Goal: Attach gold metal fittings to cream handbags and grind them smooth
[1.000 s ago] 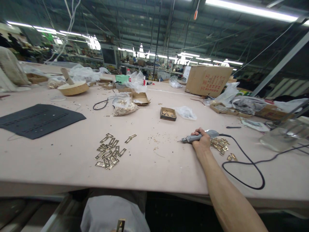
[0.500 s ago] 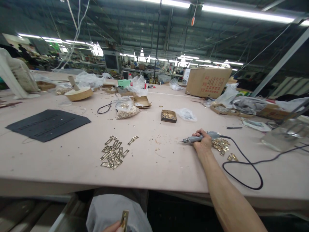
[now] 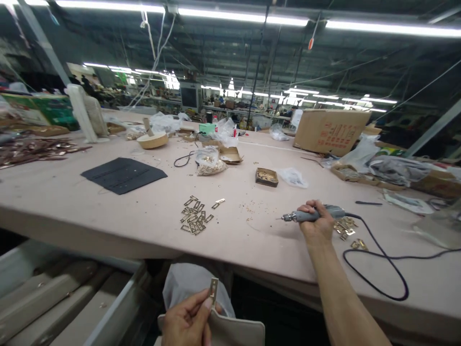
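Strip lights (image 3: 219, 14) glow above a broad, pale pinkish desk (image 3: 273, 250). Before its front edge, the left hand (image 3: 189, 317) pinches a slim gold-coloured metal plate (image 3: 213, 287) between thumb and fingers, at the edge of a flat beige panel (image 3: 241, 329). Over the desk, the right hand (image 3: 319, 221) is wrapped around a grey cylindrical power tool (image 3: 299, 216), beside a small heap of shiny gold-coloured metal pieces (image 3: 346, 227).

Metal plate (image 3: 213, 287) gold-toned; panel (image 3: 239, 330) beige. Electric screwdriver (image 3: 301, 216) grey, its cable (image 3: 385, 256) black. Bench (image 3: 230, 250) pale pink; carton (image 3: 331, 129) brown, red-printed.
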Motion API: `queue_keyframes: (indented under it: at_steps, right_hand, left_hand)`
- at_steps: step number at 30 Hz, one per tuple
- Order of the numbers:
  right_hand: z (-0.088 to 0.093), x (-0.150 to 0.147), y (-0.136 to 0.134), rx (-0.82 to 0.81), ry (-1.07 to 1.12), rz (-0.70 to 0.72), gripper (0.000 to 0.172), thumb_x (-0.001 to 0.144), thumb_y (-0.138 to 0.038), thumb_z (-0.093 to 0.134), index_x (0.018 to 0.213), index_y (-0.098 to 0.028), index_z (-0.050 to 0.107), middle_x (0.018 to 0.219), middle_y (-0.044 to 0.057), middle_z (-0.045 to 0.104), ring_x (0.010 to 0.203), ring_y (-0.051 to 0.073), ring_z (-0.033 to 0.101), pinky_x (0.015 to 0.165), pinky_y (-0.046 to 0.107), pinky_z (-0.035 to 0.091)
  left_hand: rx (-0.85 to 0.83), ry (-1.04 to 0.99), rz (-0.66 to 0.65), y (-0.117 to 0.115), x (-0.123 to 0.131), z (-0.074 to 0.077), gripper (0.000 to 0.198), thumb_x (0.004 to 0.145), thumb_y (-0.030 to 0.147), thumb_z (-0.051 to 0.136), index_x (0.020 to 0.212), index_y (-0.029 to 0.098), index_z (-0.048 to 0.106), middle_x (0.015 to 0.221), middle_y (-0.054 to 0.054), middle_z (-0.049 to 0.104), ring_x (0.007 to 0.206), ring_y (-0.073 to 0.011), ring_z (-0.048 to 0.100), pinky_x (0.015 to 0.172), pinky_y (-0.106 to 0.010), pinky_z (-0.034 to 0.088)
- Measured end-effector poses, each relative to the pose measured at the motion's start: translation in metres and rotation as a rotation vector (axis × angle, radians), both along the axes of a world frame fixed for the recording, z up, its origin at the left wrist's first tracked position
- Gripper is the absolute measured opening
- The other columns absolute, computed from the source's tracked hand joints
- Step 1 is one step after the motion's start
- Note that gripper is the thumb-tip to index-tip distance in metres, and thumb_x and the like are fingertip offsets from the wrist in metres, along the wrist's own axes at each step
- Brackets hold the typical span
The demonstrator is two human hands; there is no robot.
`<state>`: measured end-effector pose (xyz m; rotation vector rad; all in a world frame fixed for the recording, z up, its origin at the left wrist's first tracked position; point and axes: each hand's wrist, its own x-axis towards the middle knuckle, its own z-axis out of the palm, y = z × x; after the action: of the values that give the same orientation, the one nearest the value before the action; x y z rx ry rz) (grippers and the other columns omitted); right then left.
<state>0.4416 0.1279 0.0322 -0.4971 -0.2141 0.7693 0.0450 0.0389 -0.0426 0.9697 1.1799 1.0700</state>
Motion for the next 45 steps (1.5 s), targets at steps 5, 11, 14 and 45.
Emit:
queue_keyframes:
  at_steps: [5, 11, 14, 45]
  right_hand:
    - [0.018, -0.082, -0.032, 0.121, 0.011, 0.175, 0.020, 0.079, -0.005, 0.071, 0.087, -0.016, 0.057, 0.082, -0.003, 0.054, 0.056, 0.003, 0.050, 0.057, 0.017, 0.054]
    - [0.019, -0.184, -0.069, 0.053, -0.033, 0.277, 0.017, 0.079, -0.007, 0.073, 0.083, -0.017, 0.059, 0.081, -0.003, 0.052, 0.054, 0.002, 0.046, 0.055, 0.017, 0.051]
    - [0.012, -0.213, -0.078, -0.006, -0.097, 0.295, 0.016, 0.077, -0.010, 0.075, 0.084, -0.018, 0.062, 0.081, -0.002, 0.051, 0.054, 0.002, 0.042, 0.053, 0.017, 0.048]
    - [-0.007, -0.243, -0.081, 0.022, -0.393, 0.416, 0.014, 0.077, -0.024, 0.078, 0.091, -0.021, 0.075, 0.077, -0.002, 0.051, 0.050, 0.006, 0.033, 0.051, 0.024, 0.034]
  left_hand:
    - [-0.015, 0.036, -0.105, -0.004, -0.004, 0.023, 0.036, 0.083, 0.042, 0.076, 0.095, 0.009, 0.083, 0.074, -0.011, 0.079, 0.031, -0.0065, 0.048, 0.035, -0.018, 0.032]
    - [-0.077, -0.093, -0.139, -0.003, -0.011, 0.028, 0.034, 0.084, 0.031, 0.071, 0.098, 0.002, 0.081, 0.075, -0.015, 0.079, 0.034, -0.0076, 0.052, 0.037, -0.019, 0.036]
    - [-0.091, -0.159, -0.157, -0.004, -0.015, 0.025, 0.036, 0.083, 0.030, 0.071, 0.100, 0.000, 0.081, 0.075, -0.015, 0.079, 0.035, -0.0098, 0.057, 0.038, -0.020, 0.042]
    - [-0.187, -0.251, -0.186, 0.001, -0.025, 0.021, 0.033, 0.074, 0.033, 0.074, 0.088, 0.004, 0.081, 0.067, -0.011, 0.075, 0.036, -0.0131, 0.062, 0.035, -0.019, 0.048]
